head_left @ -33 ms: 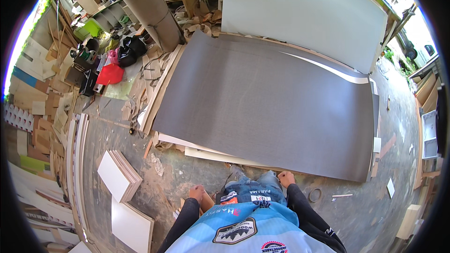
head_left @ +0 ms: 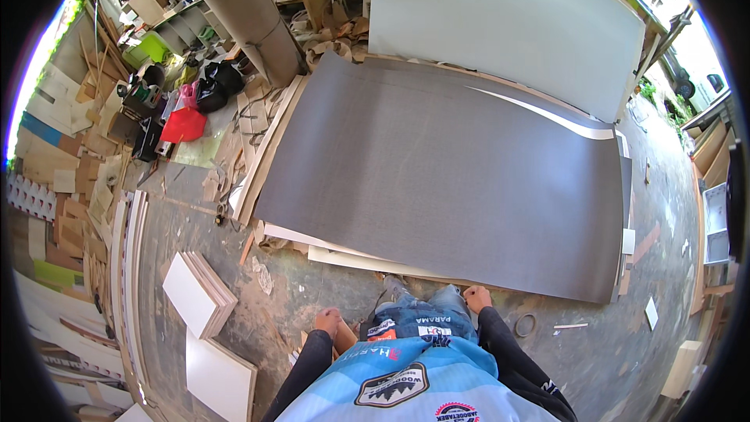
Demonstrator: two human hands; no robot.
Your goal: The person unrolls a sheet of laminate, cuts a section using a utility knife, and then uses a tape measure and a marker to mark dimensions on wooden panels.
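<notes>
A large dark grey sheet [head_left: 445, 180] lies over a low stack in front of me, its far right edge lifted to show a white strip. My right hand [head_left: 477, 298] hangs by my right knee, just short of the sheet's near edge, with its fingers curled. My left hand [head_left: 328, 320] hangs lower at my left side, also curled. Beside it is a brown piece [head_left: 344, 337], partly hidden by my clothing; whether the hand touches it I cannot tell. Neither palm shows, so anything held inside is hidden.
White-faced boards [head_left: 193, 293] are piled on the floor at left, beside long upright-edged panels [head_left: 129, 266]. A tall pale panel [head_left: 500, 19] stands behind the stack. A grey-brown roll [head_left: 248, 19], a red bag [head_left: 184, 124] and scraps fill the far left. A tape ring [head_left: 525, 324] lies at right.
</notes>
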